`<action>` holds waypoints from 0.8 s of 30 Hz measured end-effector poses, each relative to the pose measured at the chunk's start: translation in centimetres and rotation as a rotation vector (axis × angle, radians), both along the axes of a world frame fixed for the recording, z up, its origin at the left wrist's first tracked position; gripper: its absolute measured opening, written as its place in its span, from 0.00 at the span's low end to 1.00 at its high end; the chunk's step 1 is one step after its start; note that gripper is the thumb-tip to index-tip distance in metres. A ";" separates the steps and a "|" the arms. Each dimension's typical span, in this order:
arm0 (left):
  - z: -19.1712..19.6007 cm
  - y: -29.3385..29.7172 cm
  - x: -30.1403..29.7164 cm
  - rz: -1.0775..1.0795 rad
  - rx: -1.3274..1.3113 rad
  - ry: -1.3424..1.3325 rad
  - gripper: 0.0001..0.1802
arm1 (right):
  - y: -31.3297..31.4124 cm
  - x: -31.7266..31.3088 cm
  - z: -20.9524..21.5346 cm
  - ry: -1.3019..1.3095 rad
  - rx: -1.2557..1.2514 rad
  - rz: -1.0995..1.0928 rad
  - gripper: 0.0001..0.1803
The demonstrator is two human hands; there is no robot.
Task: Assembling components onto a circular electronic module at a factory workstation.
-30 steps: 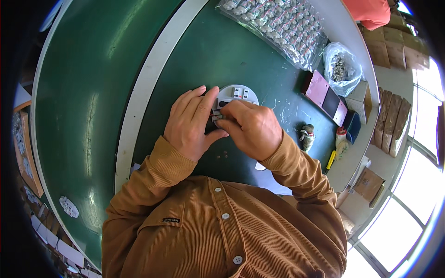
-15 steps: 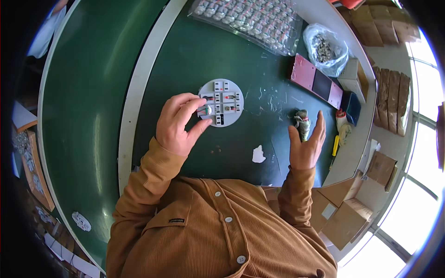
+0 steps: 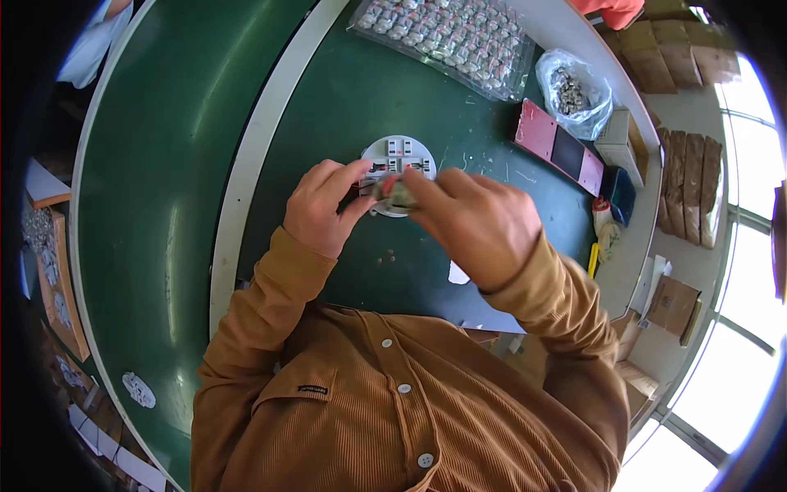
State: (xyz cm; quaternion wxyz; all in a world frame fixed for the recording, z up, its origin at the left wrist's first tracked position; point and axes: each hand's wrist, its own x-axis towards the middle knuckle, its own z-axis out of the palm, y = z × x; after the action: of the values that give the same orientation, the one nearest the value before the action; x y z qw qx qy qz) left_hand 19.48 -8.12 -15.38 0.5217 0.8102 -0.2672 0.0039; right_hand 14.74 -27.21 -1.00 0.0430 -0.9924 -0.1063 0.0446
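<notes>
A round white plate (image 3: 416, 149) with small rectangular holders and dark and red parts lies on the green table before me. My left hand (image 3: 318, 205) curves its thumb and forefinger around the plate's left side. My right hand (image 3: 484, 217) reaches across from the right, its fingers closed on a dark grey-green wrapped tool (image 3: 398, 193) with a red band. Motion blurs the tool, so its exact kind cannot be made out. It hangs over the plate's lower part and hides several holders there, close to my left fingertips.
A clear tray of many small wrapped parts (image 3: 443, 37) lies at the back. Beside it are a bag of metal bits (image 3: 571, 92), a red and black board (image 3: 557, 146) and a yellow-handled tool (image 3: 593, 259). A white scrap (image 3: 458, 273) lies near my right forearm.
My right hand has picked up the grey-green wrapped tool from the table's right side and carried it left over the plate. My left hand stays at the plate's left side.
</notes>
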 end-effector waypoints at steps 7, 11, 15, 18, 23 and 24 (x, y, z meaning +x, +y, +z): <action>-0.7 -0.1 0.4 -0.012 -0.083 0.022 0.36 | 4.5 5.1 1.1 0.215 -0.575 0.493 0.10; -1.3 0.5 -0.3 0.004 -0.017 0.047 0.35 | 3.9 6.1 1.2 0.223 -0.441 0.457 0.13; -0.2 0.2 0.4 -0.043 -0.022 -0.011 0.34 | -3.0 1.6 -2.8 0.064 0.103 0.260 0.20; 1.0 -0.1 0.3 -0.068 -0.010 -0.043 0.33 | -5.6 -4.8 -6.7 -0.213 0.989 -0.466 0.24; 2.9 -2.0 0.0 -0.002 0.154 -0.248 0.32 | -6.5 -7.0 -4.9 0.065 0.877 -0.594 0.24; 2.5 -2.4 -0.1 -0.018 0.147 -0.239 0.32 | -5.8 -6.1 -3.7 0.052 0.679 -0.439 0.24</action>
State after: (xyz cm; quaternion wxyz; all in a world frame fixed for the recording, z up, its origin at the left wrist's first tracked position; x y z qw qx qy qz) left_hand 19.34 -10.56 -12.87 0.4254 0.8375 -0.3344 0.0759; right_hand 8.67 -33.02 -4.74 0.3794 -0.9195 0.1005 0.0217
